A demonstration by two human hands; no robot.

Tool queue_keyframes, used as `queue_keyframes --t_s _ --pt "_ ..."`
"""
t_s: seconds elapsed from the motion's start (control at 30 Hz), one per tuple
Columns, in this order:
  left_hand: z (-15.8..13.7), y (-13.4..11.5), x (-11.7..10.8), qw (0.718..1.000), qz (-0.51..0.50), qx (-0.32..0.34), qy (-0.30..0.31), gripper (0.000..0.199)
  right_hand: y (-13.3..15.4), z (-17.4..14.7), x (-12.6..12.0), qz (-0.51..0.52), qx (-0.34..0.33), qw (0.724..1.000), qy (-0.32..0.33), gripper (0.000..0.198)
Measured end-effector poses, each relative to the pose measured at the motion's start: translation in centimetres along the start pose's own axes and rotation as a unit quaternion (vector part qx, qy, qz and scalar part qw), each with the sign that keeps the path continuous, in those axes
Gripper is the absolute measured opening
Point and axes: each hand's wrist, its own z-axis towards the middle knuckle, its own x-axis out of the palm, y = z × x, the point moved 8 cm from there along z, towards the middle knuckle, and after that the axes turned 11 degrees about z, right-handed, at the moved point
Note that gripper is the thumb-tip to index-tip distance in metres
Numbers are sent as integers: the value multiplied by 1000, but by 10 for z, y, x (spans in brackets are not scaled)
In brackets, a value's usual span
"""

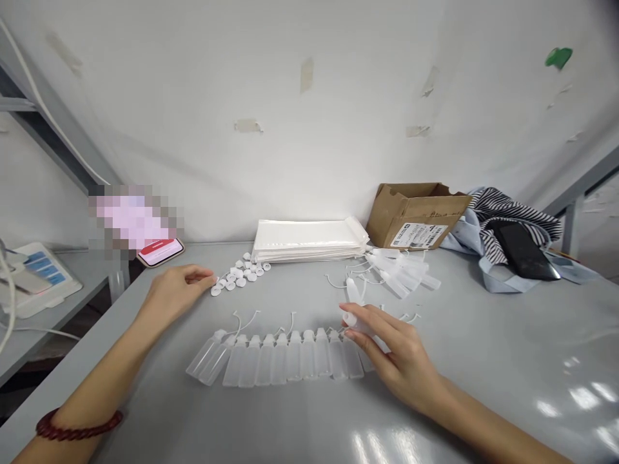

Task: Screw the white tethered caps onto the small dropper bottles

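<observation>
I view a grey worktop [290,425] with both arms reaching in. My left hand [176,290] comes from lower left, palm down, fingertips at the pile's near edge; I cannot tell whether they pinch anything. My right hand [394,338] angles in from lower right, thumb and fingers clamped on a bottle [350,319] above the right part of a bottle row [293,361]. Its nozzle points left, its long axis running back under the palm. Small white caps [240,282] form the pile.

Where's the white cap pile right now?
Head view, left of centre: the white caps lie on the grey table, between the left hand and the stacked white packs.
</observation>
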Motion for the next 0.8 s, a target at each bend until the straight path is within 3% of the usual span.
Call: queue_keyframes --t_s 0.3,0.5,0.63,0.73,0.8 --pt "-1 -1 6 999 -1 -13 -30 17 8 0 -7 4 -18 1000 -9 32" --pt "-7 -8 -4 997 -33 -16 -62 26 15 -1 -5 -4 -43 999 8 31" --pt "-41 -50 -4 994 -79 40 -59 29 15 -2 -2 -18 -50 998 20 32" --pt "-79 -92 9 982 -142 126 7 28 18 -3 4 -52 -60 996 36 32" --pt "-106 -120 18 958 -182 211 64 20 21 -5 9 -76 -71 993 52 30"
